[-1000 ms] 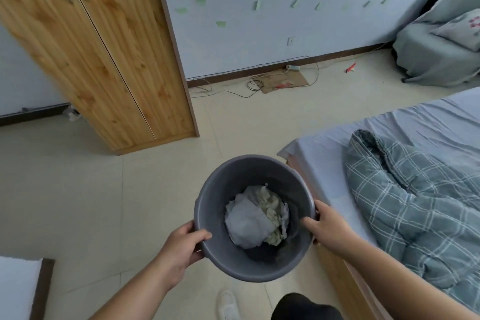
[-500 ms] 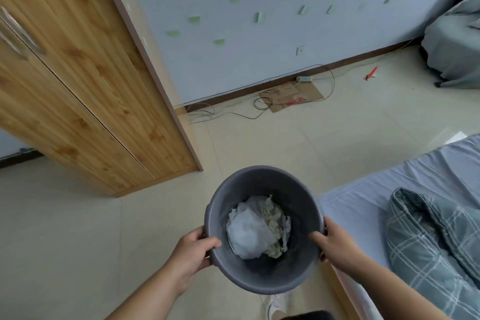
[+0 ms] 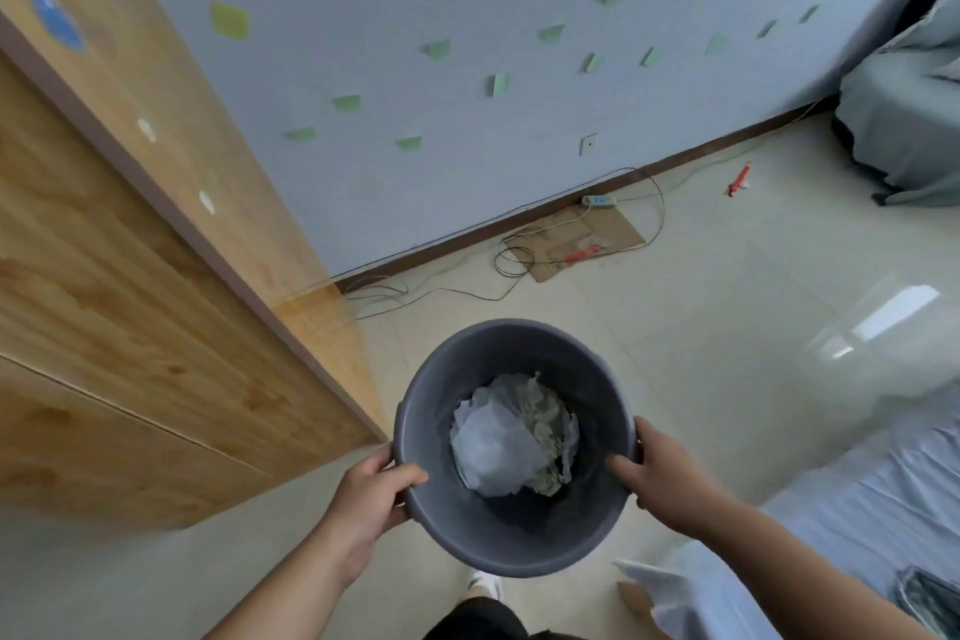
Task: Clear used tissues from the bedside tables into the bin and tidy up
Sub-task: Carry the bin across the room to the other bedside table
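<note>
– Above the pale tiled floor [image 3: 675, 327], between light wooden wardrobe [image 3: 130, 327] and grey-sheeted bed [image 3: 857, 509]: what is held, and how?

– One round grey plastic bin [image 3: 519, 548], carried clear of the floor. The left hand [image 3: 371, 499] and right hand [image 3: 657, 478] clamp opposite sides of the rim, thumb inside and fingers curled outside. This two-sided grip presumably keeps the mouth level.

– Contents?

– Mostly crumpled white tissues [image 3: 498, 447], with some yellowish-green pieces, heaped at the bottom. None overhangs the rim. No bedside desk is in view, so remaining tissues cannot be judged.

Both hands gripping bin [image 3: 519, 530] (tissues [image 3: 511, 437] inside)
</note>
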